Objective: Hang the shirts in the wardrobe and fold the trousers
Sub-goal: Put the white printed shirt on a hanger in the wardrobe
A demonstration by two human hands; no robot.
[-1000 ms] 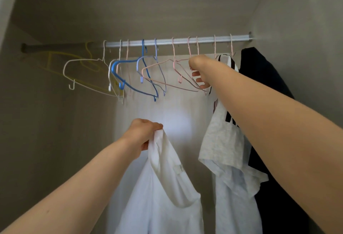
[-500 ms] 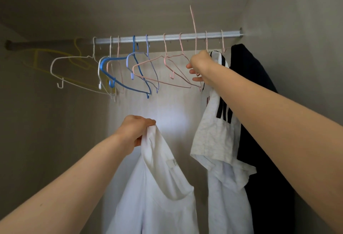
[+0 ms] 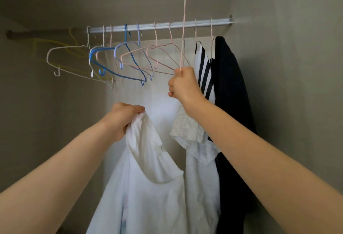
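Biggest thing is the wardrobe (image 3: 297, 66) itself, just plain grey walls all round. There are three shirts. A dark shirt (image 3: 232, 94) hangs at the far right end. A striped shirt (image 3: 204, 72), white with dark stripes, hangs right beside it and touches it. The third is a white shirt (image 3: 148, 187) that isn't hung, it's dangling out front lower down.

One rail (image 3: 161, 26) runs across the top. I count eight empty hangers on it:
- one yellow hanger (image 3: 74, 37) off in the shadow on the left
- two white hangers (image 3: 47, 57)
- one blue hanger (image 3: 90, 57)
- one paler blue hanger (image 3: 115, 55)
- three pink hangers (image 3: 133, 52)

Two more hangers carry the hung shirts.

One loose pink hanger (image 3: 183, 38) is off the rail, with its wire poking up past it. The right hand (image 3: 182, 85) is wrapped in a fist round its lower end, just left of the striped shirt. The left hand (image 3: 122, 118) has its fingers bunched on the white shirt's shoulder, holding it up.
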